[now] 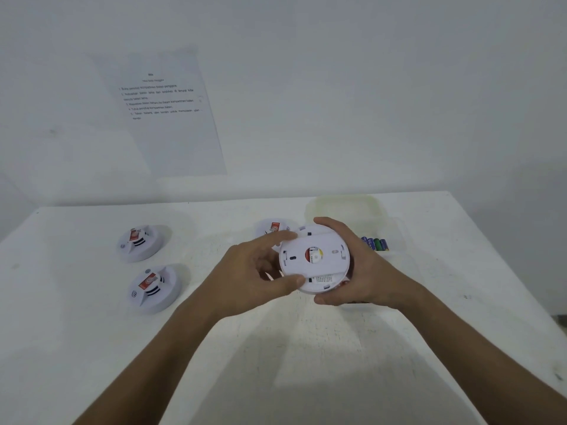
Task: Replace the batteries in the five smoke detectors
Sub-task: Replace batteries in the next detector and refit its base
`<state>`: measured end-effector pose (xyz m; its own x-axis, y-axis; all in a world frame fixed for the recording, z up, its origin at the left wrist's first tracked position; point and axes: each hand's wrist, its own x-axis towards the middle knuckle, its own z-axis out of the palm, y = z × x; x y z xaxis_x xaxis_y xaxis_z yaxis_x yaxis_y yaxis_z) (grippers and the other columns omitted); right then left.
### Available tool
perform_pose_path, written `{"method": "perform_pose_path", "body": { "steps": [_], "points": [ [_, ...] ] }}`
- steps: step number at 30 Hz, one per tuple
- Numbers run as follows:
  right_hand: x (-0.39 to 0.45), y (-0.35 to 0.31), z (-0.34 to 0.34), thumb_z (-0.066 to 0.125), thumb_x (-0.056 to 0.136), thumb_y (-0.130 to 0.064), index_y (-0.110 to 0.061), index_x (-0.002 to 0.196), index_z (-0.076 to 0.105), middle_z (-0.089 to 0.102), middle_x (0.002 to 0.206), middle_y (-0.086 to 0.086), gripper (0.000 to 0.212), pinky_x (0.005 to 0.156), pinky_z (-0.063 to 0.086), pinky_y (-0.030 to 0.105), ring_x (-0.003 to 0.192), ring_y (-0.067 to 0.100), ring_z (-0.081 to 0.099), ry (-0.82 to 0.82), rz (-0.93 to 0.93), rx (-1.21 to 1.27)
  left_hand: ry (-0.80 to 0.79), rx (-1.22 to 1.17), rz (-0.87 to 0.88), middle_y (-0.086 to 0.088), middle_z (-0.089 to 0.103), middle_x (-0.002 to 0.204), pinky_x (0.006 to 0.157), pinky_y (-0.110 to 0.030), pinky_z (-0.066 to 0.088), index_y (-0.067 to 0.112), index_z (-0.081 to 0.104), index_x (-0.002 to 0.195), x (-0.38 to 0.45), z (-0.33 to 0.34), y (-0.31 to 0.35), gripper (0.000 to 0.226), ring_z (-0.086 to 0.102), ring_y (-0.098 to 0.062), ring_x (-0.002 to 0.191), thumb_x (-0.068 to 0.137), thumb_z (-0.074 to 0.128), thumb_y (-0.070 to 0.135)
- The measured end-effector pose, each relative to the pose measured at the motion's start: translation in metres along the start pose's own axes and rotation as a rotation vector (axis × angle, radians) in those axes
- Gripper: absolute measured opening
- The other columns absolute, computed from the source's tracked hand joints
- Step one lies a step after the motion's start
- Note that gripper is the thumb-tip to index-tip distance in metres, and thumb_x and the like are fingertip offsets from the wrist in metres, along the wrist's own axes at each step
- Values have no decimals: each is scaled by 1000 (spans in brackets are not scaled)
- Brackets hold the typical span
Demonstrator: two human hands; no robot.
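Fingers (277, 240) of the left hand (245, 271) curl onto the near-left rim of a round white plastic smoke detector (314, 259), thumb pressed at its lower edge, while the right hand (352, 265) wraps the far-right side, fingertips over the top edge and thumb beneath. Both hands grip the unit, held above the white surface (276, 363) with its flat back plate turned up toward the camera; a small red and white opening shows at the plate's centre.

The step in hand looks like twisting the back plate loose to reach the battery. To do it well, one hand should hold the body steady while the other turns the plate, with even pressure around the rim so the locking tabs are not forced, and the unit kept level and low over the surface in case the plate pops free.

Three more detectors rest face up: a white detector with a red label (139, 243) at far left, a second red-labelled detector (153, 288) nearer, well apart from the hands, and a third detector (273, 230) just behind the left hand, partly hidden. A fifth is not visible. A row of blue and green cylindrical batteries (376, 243) sits just beyond the right hand, seemingly in a clear plastic container (343, 205) whose outline is faint. A printed instruction sheet (165, 111) hangs on the wall. The third detector and the batteries lie close, so wide elbow or wrist swings could knock them.
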<state>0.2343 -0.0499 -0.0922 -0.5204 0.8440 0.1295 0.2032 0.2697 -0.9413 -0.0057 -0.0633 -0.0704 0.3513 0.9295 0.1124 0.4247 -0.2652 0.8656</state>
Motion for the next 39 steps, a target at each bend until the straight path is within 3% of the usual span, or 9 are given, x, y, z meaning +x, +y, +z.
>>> {"method": "perform_pose_path", "body": {
  "steps": [5,14,18,22,27,31,34,37,39],
  "points": [
    [0,7,6,98,54,-7,-36,140,34,49,125,-39,111,89,48,8,121,-9,50,78,-5,-93,33,73,-20,14,73,87,65,-21,57,50,57,117,5,7,-4,65,71,-13,72,59,85,55],
    [-2,13,5,95,52,-28,-43,131,47,59,125,-27,93,92,51,14,120,4,58,225,-69,-138,51,187,12,18,71,73,60,-19,57,48,51,106,9,19,4,55,69,-2,66,60,81,56],
    [-2,15,2,96,51,-25,-55,127,50,61,125,-26,93,91,50,12,119,3,58,254,-69,-166,64,229,29,19,67,65,53,-10,49,40,53,103,12,22,6,51,66,0,61,63,83,48],
    [-2,20,4,97,51,-19,-37,133,52,63,128,-15,96,92,51,17,122,11,59,254,-79,-110,73,255,9,23,65,67,52,-6,45,41,51,101,14,23,7,53,65,6,63,59,82,52],
    [-1,18,-5,97,53,-13,-41,137,41,55,131,-25,105,94,51,17,124,1,53,102,0,-86,70,184,26,20,70,72,59,-16,55,45,55,103,15,19,4,54,69,-1,67,56,78,60],
    [-3,16,-15,98,55,-9,-42,147,30,47,142,-19,119,103,49,23,130,1,48,-5,46,-82,-12,98,-13,15,74,94,76,-31,61,42,60,124,16,18,-2,71,72,-6,79,57,82,55],
    [-4,16,-16,97,57,-8,-39,147,33,51,138,-24,115,98,49,17,129,0,49,-10,51,-95,-94,46,-13,17,74,99,78,-28,60,40,60,128,17,14,-3,71,73,-7,83,62,84,49],
    [-4,17,-16,96,58,-5,-29,144,41,54,133,-23,105,96,49,16,127,3,51,31,32,-110,-128,0,0,18,75,97,75,-21,58,49,61,122,19,10,0,64,73,-7,84,64,87,40],
    [-3,17,-15,95,57,-6,-25,142,44,57,132,-22,101,97,49,18,126,5,54,61,20,-99,-94,-19,-32,14,76,95,76,-29,61,46,63,118,20,11,0,63,74,-10,82,61,88,41]
  ]
}}
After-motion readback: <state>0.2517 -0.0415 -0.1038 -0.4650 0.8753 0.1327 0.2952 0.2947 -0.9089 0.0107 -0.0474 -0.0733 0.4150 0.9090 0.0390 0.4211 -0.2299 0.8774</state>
